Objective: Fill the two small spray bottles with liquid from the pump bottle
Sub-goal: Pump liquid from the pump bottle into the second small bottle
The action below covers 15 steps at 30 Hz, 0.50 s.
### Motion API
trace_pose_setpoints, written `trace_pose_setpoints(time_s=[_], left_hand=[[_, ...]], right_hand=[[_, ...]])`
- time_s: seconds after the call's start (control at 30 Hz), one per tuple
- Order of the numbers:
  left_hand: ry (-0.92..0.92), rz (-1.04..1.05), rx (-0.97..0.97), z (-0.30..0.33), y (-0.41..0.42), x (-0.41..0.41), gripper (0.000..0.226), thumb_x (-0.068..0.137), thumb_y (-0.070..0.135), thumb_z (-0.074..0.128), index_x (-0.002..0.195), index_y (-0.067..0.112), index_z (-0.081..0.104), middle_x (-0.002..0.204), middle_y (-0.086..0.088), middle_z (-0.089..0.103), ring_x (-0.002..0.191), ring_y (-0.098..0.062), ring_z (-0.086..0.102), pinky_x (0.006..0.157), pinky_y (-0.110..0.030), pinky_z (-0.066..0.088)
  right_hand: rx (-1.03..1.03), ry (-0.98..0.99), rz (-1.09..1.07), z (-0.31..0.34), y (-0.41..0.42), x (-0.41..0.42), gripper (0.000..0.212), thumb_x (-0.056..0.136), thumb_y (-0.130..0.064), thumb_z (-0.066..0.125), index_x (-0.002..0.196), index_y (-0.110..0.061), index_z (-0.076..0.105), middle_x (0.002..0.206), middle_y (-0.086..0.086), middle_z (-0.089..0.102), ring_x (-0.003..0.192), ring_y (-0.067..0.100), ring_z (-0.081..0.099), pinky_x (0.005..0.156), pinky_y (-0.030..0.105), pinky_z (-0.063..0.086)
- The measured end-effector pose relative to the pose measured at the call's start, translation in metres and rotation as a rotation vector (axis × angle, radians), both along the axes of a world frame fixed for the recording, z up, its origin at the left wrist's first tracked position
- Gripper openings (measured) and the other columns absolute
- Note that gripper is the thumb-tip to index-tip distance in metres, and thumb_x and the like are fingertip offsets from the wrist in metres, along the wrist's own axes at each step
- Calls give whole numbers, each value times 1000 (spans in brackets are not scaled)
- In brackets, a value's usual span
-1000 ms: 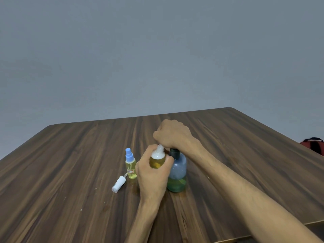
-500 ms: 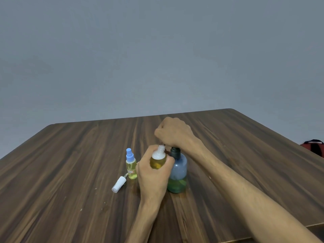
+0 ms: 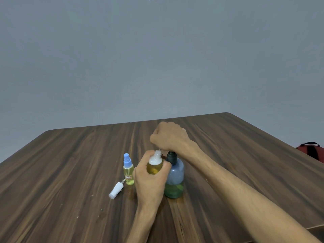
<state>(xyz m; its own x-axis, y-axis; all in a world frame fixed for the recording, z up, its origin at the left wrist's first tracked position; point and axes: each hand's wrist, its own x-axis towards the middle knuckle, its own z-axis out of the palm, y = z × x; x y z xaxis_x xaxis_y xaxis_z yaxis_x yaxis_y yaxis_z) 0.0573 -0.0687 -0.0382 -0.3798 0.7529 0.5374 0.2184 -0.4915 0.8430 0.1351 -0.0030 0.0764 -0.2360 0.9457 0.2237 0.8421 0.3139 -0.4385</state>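
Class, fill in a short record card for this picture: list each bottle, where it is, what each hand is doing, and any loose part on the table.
Left hand: grips an open small bottle of yellow liquid
Right hand: curled over the pump bottle's top; the pump head is hidden
Pump bottle: upright on the table, partly full of green liquid
Second small bottle: upright, blue sprayer on, yellow liquid inside
Loose part: white spray cap lying on its side

Two bare forearms showed, with no sleeve, watch, ring or glove visible on either. The right arm was seen to well above the wrist, fine dark hair along it. The left hand [image 3: 149,183] and right hand [image 3: 169,136] were both ungloved
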Motion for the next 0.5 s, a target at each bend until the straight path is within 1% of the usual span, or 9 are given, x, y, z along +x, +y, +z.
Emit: trace_pose_setpoints(time_s=[0.07, 0.13, 0.2, 0.3, 0.4, 0.5], left_hand=[[4, -2, 9, 0, 1, 0, 22, 84, -3, 75, 88, 18, 71, 76, 3, 68, 72, -11, 63, 65, -25, 53], [8, -8, 6, -1, 1, 0, 22, 85, -2, 76, 89, 19, 72, 77, 1, 69, 73, -16, 65, 66, -27, 55], [12, -5, 7, 0, 2, 0, 22, 85, -3, 76, 88, 18, 71, 76, 1, 68, 72, -12, 64, 64, -25, 54], [11, 2, 7, 0, 1, 0, 21, 85, -2, 76, 89, 18, 71, 76, 2, 68, 72, -7, 62, 65, -21, 52], [4, -2, 8, 0, 2, 0, 21, 84, -1, 76, 88, 18, 71, 75, 3, 67, 71, -7, 62, 65, -21, 52], [3, -2, 20, 0, 1, -1, 12, 84, 7, 76, 86, 18, 71, 74, 0, 67, 70, -9, 61, 64, -24, 52]], right_hand=[[8, 21, -2, 0, 2, 2, 29, 85, -20, 53, 58, -18, 43, 57, -4, 46, 53, 14, 40, 55, 29, 34], [-32, -4, -13, -4, 2, 1, 26, 85, -21, 53, 60, -18, 45, 59, -4, 48, 55, 15, 43, 55, 30, 34], [-38, -22, -12, -5, 2, 0, 25, 84, -21, 53, 61, -18, 46, 60, -3, 49, 56, 16, 44, 56, 31, 34], [-2, 5, 3, -1, 0, 0, 28, 85, -21, 53, 58, -18, 43, 57, -4, 46, 53, 15, 41, 55, 30, 34], [-8, 3, -11, -3, 1, 1, 28, 84, -20, 53, 58, -18, 43, 57, -4, 47, 54, 15, 41, 55, 30, 33], [-28, -18, -12, -5, 0, 0, 25, 84, -21, 53, 60, -18, 46, 59, -4, 49, 55, 16, 43, 56, 31, 36]])
